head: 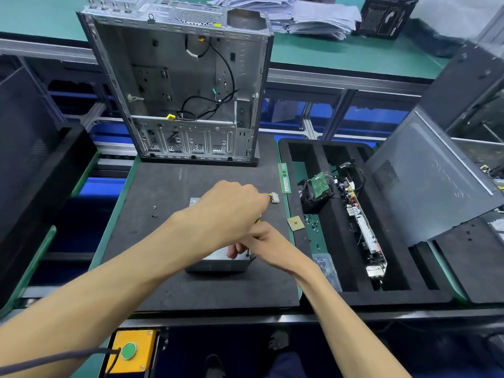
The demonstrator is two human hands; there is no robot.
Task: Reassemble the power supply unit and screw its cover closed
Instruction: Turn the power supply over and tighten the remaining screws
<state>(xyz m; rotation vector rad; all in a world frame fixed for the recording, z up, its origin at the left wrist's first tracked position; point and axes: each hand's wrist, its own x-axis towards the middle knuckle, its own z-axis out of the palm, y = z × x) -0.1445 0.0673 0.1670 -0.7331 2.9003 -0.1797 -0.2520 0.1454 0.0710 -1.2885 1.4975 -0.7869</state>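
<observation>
The grey metal power supply unit lies on the black mat in front of me, mostly hidden under my hands. My left hand is curled above it and grips the unit's cable bundle; a white connector sticks out past its knuckles. My right hand reaches in from the right, its fingertips curled at the unit's near right corner. What its fingers pinch is hidden. A few small screws lie on the mat to the left.
An open, empty computer case stands upright at the back of the mat. A RAM stick and a CPU chip lie at the mat's right edge. A black foam tray on the right holds a motherboard and drive. A yellow button box sits below.
</observation>
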